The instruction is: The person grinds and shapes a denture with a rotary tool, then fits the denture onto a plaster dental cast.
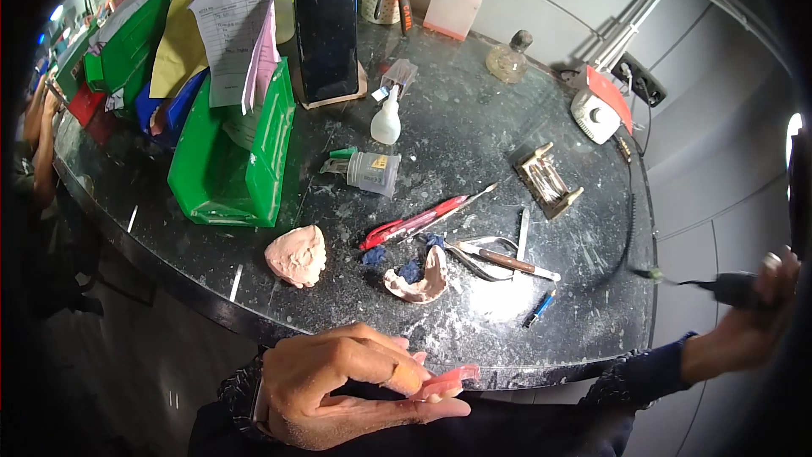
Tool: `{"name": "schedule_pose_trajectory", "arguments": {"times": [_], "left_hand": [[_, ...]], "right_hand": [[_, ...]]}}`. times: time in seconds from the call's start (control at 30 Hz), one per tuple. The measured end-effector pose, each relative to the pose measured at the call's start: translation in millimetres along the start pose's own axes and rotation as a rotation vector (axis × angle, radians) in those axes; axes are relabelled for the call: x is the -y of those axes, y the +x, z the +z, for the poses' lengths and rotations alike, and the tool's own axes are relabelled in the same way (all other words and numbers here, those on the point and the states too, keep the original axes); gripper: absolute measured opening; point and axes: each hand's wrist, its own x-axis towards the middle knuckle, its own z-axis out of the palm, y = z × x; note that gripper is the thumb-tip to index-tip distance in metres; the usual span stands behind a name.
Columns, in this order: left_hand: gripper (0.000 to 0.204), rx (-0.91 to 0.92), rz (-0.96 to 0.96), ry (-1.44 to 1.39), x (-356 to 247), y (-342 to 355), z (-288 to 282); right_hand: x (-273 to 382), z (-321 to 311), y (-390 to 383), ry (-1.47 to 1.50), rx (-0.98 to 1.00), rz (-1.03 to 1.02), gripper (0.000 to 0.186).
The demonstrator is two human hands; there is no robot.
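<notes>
My left hand (347,381) is low at the front edge of the bench, its fingers and thumb pinching a pink denture piece (447,382). Out at the far right, my right hand (753,330) is wrapped round a black rotary handpiece (734,289), whose thin tip points left, apart from the denture piece. On the bench beyond my left hand lie a horseshoe-shaped plaster cast (427,285) and a rounded pinkish plaster block (296,256). Near them are a red pen (414,222), pliers (482,267), a brown-handled spatula (512,261) and a small blue stub (539,309).
A green bin (275,161) holding papers stands at left, beside a propped phone (326,38). Behind are a dropper bottle (386,123), a tipped plastic cup (374,173), a glass jar (507,59) and a bur rack (548,179). A red-and-white control box (599,110) sits right. Another person's arm (44,144) shows far left.
</notes>
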Motion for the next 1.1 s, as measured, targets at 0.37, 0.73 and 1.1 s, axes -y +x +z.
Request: {"name": "schedule_pose_trajectory", "arguments": {"times": [0.37, 0.73, 1.1], "left_hand": [[0.042, 0.030, -0.145, -0.007, 16.2, 8.5, 13.2], [0.036, -0.036, -0.179, -0.172, 15.0, 9.7, 26.6], [0.017, -0.128, -0.430, -0.979, 27.6, -16.3, 27.1]], "right_hand": [[-48.0, 94.9, -89.1, 0.393, 1.079, 0.806, 0.039], [-38.1, 79.9, -100.7, 0.493, 1.026, 0.641, 0.028], [-36.7, 79.0, -104.7, 0.389, 1.158, 0.430, 0.023]]}}
